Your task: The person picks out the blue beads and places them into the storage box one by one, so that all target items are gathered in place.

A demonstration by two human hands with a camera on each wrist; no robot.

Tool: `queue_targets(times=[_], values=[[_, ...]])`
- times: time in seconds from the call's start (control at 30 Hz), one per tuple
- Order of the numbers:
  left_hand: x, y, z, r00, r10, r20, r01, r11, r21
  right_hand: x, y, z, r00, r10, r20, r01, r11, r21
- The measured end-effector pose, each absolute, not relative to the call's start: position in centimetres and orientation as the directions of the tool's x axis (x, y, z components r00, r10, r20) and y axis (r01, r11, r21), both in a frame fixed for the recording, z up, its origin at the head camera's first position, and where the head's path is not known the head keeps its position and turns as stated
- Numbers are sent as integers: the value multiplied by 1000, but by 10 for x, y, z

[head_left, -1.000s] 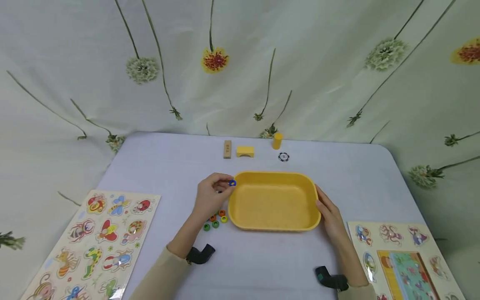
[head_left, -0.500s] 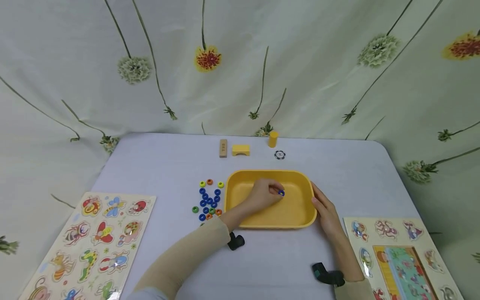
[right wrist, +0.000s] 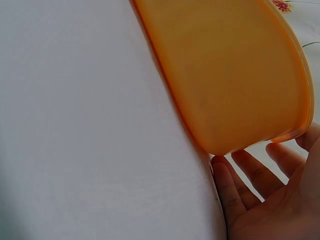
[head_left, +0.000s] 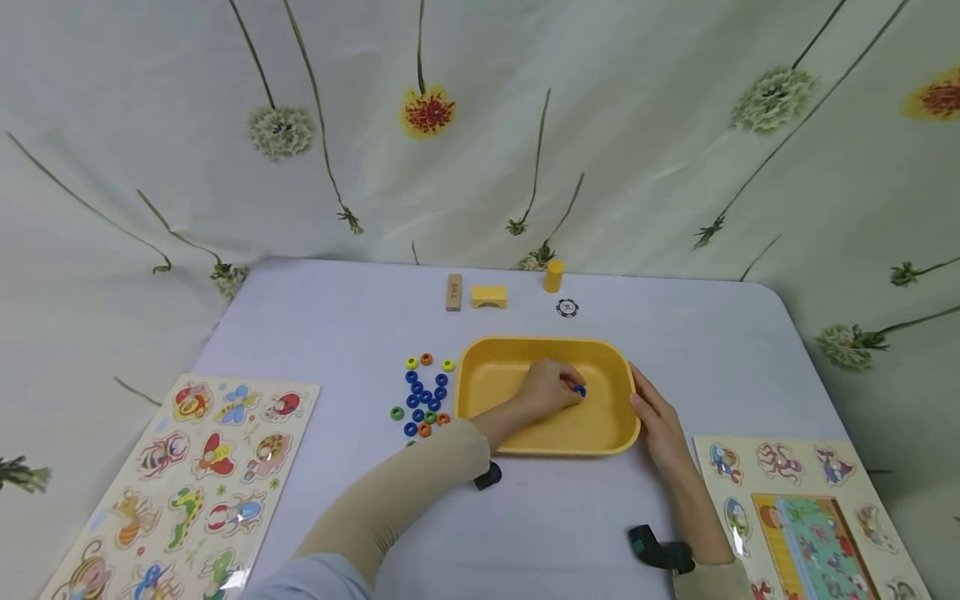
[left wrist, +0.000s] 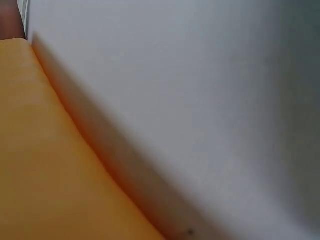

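Note:
Over the inside of a yellow tray [head_left: 480, 358], my left hand [head_left: 551, 390] pinches a small blue bead [head_left: 580, 390] between thumb and fingertips. The bead is partly covered by the fingers. My right hand [head_left: 660, 425] rests against the tray's right end, fingertips touching its outer wall; in the right wrist view its fingers [right wrist: 257, 172] are spread along that wall, loosely bent. The left wrist view catches the tray's near side [left wrist: 55, 150] and white cloth, with the left hand out of frame. Left of the tray lie loose beads [head_left: 426, 397] in blue, green, orange and yellow.
Behind the tray stand a wooden block [head_left: 453, 293], a yellow arch block [head_left: 489, 297] and a yellow cylinder [head_left: 553, 277], with a poker chip [head_left: 567, 308] lying nearby. Insect puzzle board [head_left: 180, 500] sits left; another picture board [head_left: 810, 517] sits right.
My left hand has carried the blue bead from the tray's left rim rightward into the tray, and lower since half a second ago. The right hand has stayed at the tray's end.

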State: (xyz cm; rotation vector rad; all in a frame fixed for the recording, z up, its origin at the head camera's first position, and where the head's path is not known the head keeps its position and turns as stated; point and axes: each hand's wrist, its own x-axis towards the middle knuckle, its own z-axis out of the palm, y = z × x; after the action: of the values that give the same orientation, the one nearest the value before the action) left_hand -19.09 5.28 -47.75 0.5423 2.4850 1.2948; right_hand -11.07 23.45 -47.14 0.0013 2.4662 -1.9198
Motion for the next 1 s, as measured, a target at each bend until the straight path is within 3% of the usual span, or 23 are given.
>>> queue_targets(times=[0.2, 0.43, 0.5, 0.67, 0.8, 1.0], values=[[-183, 48, -463, -867, 492, 81, 404, 598, 692, -109, 232, -465, -1000, 0, -11, 11, 262, -965], [-143, 3, -423, -855, 419, 306, 498, 498, 710, -111, 237, -481, -1000, -11, -22, 19, 257, -966], [-137, -22, -419, -875, 331, 353, 476, 465, 747, -109, 234, -476, -1000, -9, -28, 24, 259, -965], [-133, -91, -399, -948, 76, 310, 312, 417, 854, -106, 232, -468, -999, -5, -44, 41, 278, -960], [-139, -140, -408, -962, -83, 259, 209, 385, 899, -110, 237, -481, -999, -21, -29, 23, 265, -964], [-152, -175, -450, -979, -129, 160, 114, 306, 945, -112, 238, -486, -1000, -26, -7, 0, 259, -966]])
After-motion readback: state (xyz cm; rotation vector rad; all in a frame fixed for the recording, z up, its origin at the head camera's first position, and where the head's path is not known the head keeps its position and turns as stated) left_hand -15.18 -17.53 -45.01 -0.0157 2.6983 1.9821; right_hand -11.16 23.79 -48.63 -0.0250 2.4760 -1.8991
